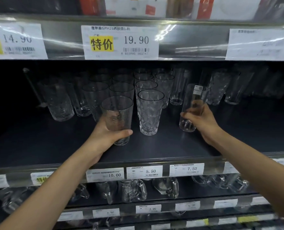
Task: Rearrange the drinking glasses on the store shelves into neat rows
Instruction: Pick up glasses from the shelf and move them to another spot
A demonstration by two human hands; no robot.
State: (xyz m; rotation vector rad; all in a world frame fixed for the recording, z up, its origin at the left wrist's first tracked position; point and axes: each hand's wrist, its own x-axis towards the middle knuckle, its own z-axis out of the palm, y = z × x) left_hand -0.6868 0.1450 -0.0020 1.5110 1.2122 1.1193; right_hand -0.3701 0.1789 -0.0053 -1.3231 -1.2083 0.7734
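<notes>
Glasses [145, 84] stand in rows; the left hand [104, 138] curls its fingers round a tumbler [117, 113], the right hand [202, 122] round a tall glass [193, 97], probably to align them.

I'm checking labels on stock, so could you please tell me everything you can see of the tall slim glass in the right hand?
The tall slim glass is clear, empty and straight-sided, with a thick base and a small white sticker near its rim. It stands almost upright, tilted slightly, at the front right of the dark shelf; whether its base rests there cannot be told. The right hand grips its lower half, fingers curled round it. Nothing else touches it.
</notes>
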